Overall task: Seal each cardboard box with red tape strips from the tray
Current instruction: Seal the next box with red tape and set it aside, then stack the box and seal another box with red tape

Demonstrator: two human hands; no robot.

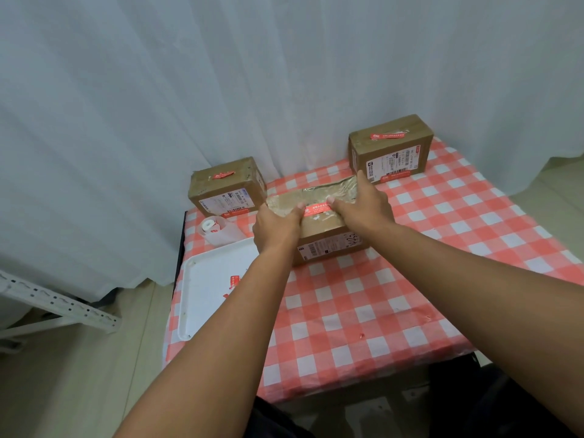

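Observation:
A long cardboard box (328,241) lies in the middle of the checked table, its top covered in shiny clear tape. A red tape strip (317,209) lies flat across that top. My left hand (278,227) grips the box's left end, thumb pressing the strip's left end. My right hand (366,203) lies over the right side, thumb on the strip's right end. Two more boxes stand behind: one at the back left (226,188) and one at the back right (392,150), each with a red strip on top. The white tray (205,292) at the left holds red strips, partly hidden by my left arm.
A white roll of backing paper (215,230) lies between the tray and the back-left box. A white curtain (221,90) hangs right behind the table. The red-and-white tablecloth (363,305) covers the table. A white metal rail (60,303) slants at the lower left.

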